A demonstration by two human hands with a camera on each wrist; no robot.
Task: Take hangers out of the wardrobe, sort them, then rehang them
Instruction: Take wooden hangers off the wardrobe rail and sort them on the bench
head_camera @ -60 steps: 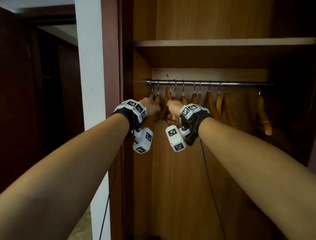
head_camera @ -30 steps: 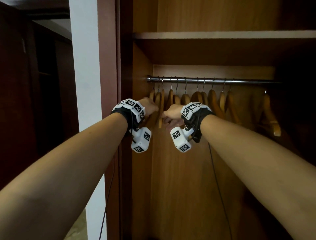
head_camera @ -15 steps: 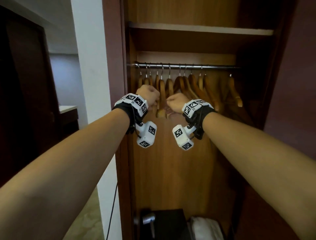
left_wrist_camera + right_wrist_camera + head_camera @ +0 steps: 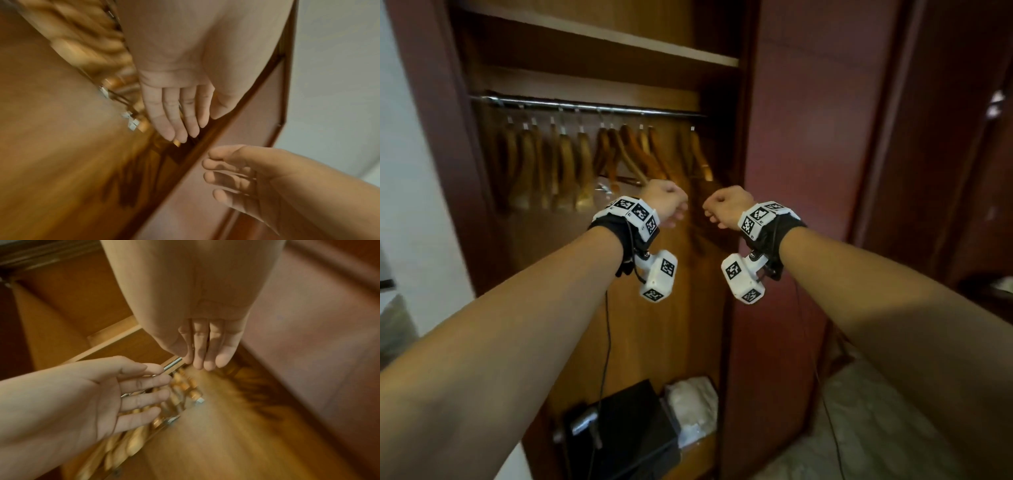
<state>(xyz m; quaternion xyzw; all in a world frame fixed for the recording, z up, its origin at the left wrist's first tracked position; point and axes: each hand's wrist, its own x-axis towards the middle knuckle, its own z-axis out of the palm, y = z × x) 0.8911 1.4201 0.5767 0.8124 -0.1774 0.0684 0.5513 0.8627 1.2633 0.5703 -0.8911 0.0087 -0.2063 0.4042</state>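
Two bare arms are being held out before an open wardrobe (image 4: pixel 592 308) of warm brown wood, its dark red outer panel (image 4: pixel 801 171) standing to the right. A shelf (image 4: pixel 599 37) is seen running across the upper part, and just beneath it a metal rail (image 4: pixel 592 105) is being spanned from side wall to side wall. A row of wooden hangers (image 4: pixel 571 161) is being carried on that rail by small metal hooks, most of them packed close together toward the left, a few more spread toward the right end. On the wardrobe floor a black box (image 4: pixel 626 431) is being shown beside a white bundle (image 4: pixel 691 407), the two just touching. A white wall (image 4: pixel 417 205) is being shown at the left edge, and pale patterned flooring (image 4: pixel 866 428) at the lower right.

The left hand (image 4: pixel 666 202) and the right hand (image 4: pixel 726 205) are being held near each other, below the rail and apart from the hangers. In both wrist views the fingers (image 4: pixel 180 116) of the left and the fingers (image 4: pixel 205 352) of the right are being kept nearly straight and relaxed, nothing being gripped by either. The wrist views are blurred.
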